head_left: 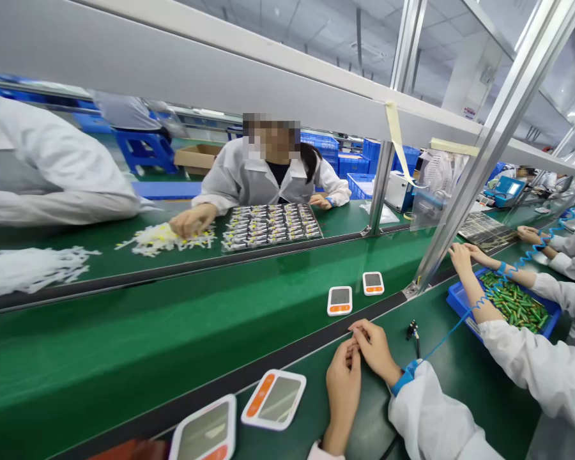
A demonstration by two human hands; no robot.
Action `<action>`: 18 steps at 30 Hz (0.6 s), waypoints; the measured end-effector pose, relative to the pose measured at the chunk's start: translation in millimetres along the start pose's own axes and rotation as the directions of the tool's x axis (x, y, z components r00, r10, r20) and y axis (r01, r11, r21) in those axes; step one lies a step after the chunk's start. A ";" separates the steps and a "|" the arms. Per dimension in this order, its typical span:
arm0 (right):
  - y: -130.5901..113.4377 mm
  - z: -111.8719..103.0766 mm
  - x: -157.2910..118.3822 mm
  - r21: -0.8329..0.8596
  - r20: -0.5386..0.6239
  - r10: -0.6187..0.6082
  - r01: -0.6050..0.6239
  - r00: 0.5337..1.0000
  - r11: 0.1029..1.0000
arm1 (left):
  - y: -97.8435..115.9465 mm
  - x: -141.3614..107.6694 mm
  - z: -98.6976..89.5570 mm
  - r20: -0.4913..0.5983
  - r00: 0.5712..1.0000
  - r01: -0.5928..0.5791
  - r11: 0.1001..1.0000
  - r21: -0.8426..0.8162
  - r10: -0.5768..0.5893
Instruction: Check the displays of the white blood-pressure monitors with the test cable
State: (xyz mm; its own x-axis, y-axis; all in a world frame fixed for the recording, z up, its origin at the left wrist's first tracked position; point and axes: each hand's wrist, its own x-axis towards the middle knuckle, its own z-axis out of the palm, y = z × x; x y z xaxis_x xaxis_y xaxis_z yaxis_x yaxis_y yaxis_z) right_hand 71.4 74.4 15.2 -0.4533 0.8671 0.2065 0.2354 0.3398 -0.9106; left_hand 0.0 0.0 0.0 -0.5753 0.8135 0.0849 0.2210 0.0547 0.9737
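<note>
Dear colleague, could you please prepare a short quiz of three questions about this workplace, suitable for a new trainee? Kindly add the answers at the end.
1. True or false: the blue wristband nearest the camera is on the camera wearer's left wrist.
2. What lies in the blue tray at the right?
3. Fill in: the co-worker in the middle has one hand at a pile of ____ and yellow strips.

Key:
1. False: it is on the wrist of the right hand.
2. Small green cylinders.
3. White.
</note>
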 end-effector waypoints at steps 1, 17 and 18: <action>0.3 -0.2 -0.4 0.004 0.002 0.003 -0.003 1.000 1.000 | -1.7 0.2 0.9 -0.007 1.000 -0.005 1.000 -0.014 0.005; -12.9 56.3 82.3 -0.332 0.204 -0.219 0.278 0.954 0.901 | -2.5 0.3 6.2 -0.402 0.915 -0.098 0.946 -0.308 -0.037; -14.0 60.9 84.9 -0.323 0.207 -0.240 0.298 0.948 0.898 | -3.4 0.4 6.5 -0.399 0.916 -0.094 0.948 -0.305 -0.038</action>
State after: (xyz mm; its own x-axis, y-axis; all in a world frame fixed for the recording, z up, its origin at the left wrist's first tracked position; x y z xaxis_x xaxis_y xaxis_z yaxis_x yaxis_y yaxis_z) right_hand -22.7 121.1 23.8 -0.6647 0.6653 0.3399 0.3539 0.6811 -0.6410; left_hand 4.2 3.9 -4.6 -0.8496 0.5122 0.1254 0.0230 -0.2016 0.9792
